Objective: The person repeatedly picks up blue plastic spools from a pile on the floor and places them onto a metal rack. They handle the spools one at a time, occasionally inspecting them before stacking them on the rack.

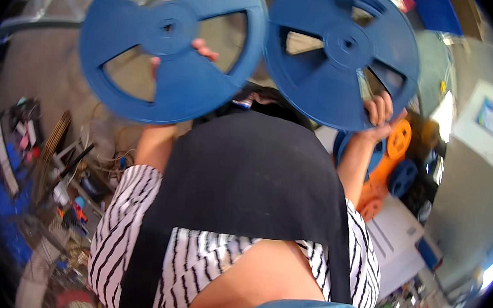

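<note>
The person's left hand (204, 49) grasps the blue left reel (177, 39) from behind, most of it hidden by the disc: fingertips curl round both edges of the spoke nearest the body, reaching through the windows on either side of it, which gives a hold close to the hub and probably helps keep the wide disc from tipping. The right hand (379, 114) grasps the blue right reel (339, 36) differently, its fingers hooked through a window near the lower right rim and the heel of the hand outside that rim, so the edge itself serves as a handle. Both reels are held up in front of the body, faces toward the wearer, their rims meeting or almost meeting at mid-view; whether they touch cannot be told. Below them the black apron (256, 175) covers the chest, and striped sleeves (127, 214) end short of the wrists, leaving the forearms free of loose cloth. Farther out, beyond the upper edge of a white box (397, 246) at right, smaller orange reels (399, 139) and a dark blue reel (402, 178) sit grouped, perhaps for easy reach. At left lies mixed clutter with blue sheeting (0, 191).
</note>
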{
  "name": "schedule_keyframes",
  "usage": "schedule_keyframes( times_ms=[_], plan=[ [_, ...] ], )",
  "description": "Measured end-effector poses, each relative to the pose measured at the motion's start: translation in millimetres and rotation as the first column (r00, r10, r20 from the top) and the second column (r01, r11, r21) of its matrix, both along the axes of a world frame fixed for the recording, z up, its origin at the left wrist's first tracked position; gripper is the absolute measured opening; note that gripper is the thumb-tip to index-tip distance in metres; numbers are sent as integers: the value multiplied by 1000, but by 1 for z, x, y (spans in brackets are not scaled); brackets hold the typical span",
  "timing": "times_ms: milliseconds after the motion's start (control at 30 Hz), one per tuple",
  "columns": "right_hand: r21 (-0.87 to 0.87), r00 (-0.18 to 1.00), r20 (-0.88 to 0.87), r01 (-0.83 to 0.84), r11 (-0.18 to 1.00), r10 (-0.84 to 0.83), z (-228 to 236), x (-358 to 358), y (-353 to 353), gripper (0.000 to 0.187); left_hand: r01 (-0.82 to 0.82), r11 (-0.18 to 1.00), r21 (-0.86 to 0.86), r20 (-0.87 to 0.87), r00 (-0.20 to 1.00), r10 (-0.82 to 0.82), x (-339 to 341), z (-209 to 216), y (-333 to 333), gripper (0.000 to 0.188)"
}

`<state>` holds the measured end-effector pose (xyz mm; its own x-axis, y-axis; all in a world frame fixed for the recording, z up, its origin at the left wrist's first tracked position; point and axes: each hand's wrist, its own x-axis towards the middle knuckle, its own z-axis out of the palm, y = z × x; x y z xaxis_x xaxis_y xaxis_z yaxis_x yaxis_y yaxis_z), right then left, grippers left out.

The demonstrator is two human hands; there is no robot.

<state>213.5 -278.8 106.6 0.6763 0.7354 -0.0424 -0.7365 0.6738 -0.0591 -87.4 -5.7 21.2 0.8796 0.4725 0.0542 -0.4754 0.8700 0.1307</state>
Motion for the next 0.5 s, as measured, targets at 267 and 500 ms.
schedule_keyframes(
  times_ms=[267, 500],
  plan=[
    [15, 999, 41, -21, 1000, 20, -8, 3, 3, 44, 5, 994, 107, 47, 999, -10, 22, 22, 11, 79],
    [-3, 999, 47, 29, 1000, -28, -7, 0, -5, 40, -2, 999, 39, 44, 999, 0, 34, 22, 13, 81]
  ],
)
